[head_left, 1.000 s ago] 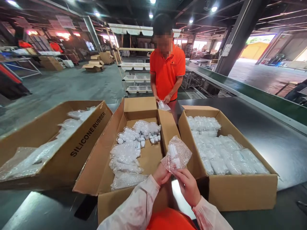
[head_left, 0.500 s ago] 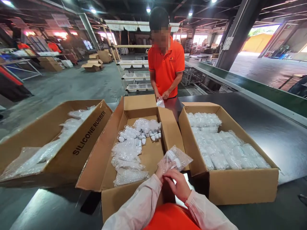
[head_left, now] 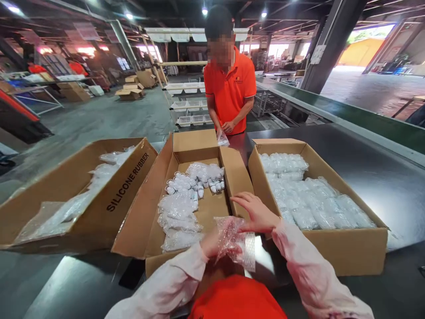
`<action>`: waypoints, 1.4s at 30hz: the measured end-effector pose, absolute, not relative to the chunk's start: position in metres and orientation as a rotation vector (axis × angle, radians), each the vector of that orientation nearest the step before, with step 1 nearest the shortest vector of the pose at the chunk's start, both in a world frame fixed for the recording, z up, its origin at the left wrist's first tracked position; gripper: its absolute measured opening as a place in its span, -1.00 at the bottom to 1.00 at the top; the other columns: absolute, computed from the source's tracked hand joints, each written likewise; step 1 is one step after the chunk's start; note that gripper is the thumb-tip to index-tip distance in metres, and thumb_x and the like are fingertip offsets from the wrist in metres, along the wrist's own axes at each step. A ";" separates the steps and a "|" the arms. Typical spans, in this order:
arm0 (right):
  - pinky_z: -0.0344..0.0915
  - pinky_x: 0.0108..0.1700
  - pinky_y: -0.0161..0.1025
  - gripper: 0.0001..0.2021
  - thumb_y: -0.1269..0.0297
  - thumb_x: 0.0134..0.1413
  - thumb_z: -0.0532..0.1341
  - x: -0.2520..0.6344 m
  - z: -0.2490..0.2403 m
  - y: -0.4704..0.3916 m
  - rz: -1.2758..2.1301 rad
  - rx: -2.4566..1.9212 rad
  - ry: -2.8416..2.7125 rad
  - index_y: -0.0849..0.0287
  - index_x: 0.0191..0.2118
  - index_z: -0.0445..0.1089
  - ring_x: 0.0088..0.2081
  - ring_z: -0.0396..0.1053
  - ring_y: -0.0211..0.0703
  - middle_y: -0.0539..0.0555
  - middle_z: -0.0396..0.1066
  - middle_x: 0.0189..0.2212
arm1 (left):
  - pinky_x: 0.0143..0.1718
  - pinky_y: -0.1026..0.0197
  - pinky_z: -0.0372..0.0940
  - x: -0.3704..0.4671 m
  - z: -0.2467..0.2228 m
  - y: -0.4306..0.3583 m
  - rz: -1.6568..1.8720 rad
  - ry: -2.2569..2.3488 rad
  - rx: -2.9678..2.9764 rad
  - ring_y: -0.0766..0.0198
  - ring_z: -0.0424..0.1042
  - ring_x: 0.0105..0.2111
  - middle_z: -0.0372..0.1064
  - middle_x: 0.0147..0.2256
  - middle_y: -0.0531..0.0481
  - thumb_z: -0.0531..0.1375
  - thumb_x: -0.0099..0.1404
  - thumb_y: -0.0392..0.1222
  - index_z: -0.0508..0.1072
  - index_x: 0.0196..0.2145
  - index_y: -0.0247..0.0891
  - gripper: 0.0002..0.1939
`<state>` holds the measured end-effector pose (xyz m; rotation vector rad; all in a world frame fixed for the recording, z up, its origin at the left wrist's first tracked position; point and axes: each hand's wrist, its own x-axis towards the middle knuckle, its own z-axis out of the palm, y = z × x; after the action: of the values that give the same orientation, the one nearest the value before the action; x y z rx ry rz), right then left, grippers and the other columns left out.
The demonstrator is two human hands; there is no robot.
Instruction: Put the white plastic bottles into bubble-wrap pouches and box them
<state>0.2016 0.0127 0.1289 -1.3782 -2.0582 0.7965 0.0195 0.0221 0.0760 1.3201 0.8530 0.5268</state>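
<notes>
My left hand (head_left: 212,241) grips a clear bubble wrap bag (head_left: 248,250) low in front of me, and some of its fingers show blurred through the plastic. Just above and to the right of the bag is my right hand (head_left: 255,211), fingers spread, its thumb close to the bag's upper edge; whether it touches cannot be told. Ahead lies the middle cardboard box (head_left: 212,212), holding small white bottle-like items (head_left: 179,182) and several bubble-wrapped bundles (head_left: 177,219) along its left side. Whatever the bag in my hand contains is hard to make out.
Rows of bubble-wrapped packs (head_left: 308,201) fill the right box (head_left: 345,248). A left box (head_left: 129,181) marked SILICONE RUBBER holds bubble wrap bags (head_left: 79,201). Across the table a co-worker (head_left: 230,88) handles a clear bag (head_left: 222,138). A conveyor (head_left: 332,106) runs behind at right.
My right hand has moved up and right, its fingers opening away from my left hand. The bubble wrap bag has come lower and nearer to me; the white items seen in it are no longer distinct.
</notes>
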 end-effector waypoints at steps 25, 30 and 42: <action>0.26 -0.31 -0.27 -0.54 0.05 -0.30 0.40 0.188 0.083 -0.019 1.401 -1.305 -1.125 0.26 -0.28 0.40 -0.40 0.31 -0.22 0.02 0.39 -0.42 | 0.07 0.02 0.22 -0.026 0.097 0.045 0.739 0.386 1.767 0.04 0.39 -0.01 0.49 -0.10 -0.14 0.26 0.14 0.04 0.61 -0.32 -0.16 -0.73; 0.29 -0.21 -0.19 -0.40 -0.12 -0.24 0.32 0.197 0.075 -0.017 1.565 -1.339 -1.121 0.27 -0.15 0.37 -0.34 0.34 -0.19 0.08 0.40 -0.33 | 0.03 0.02 0.24 -0.029 0.079 0.045 0.713 0.403 1.819 0.05 0.43 -0.06 0.51 -0.15 -0.19 0.24 0.15 0.08 0.62 -0.41 -0.16 -0.72; 0.36 -0.39 -0.23 -0.65 0.07 0.21 0.02 0.203 0.088 -0.037 1.207 -1.632 -1.495 0.22 -0.12 0.37 -0.50 0.38 -0.20 0.04 0.40 -0.47 | 0.02 0.06 0.31 -0.021 0.076 0.035 0.601 0.653 1.621 -0.04 0.36 0.01 0.40 0.01 -0.17 0.31 -0.02 0.15 0.51 -0.09 -0.16 -0.44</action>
<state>0.2028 -0.0374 0.0879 -1.6323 -1.4949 1.2066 -0.0211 0.0352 0.0756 1.6212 0.6526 0.6009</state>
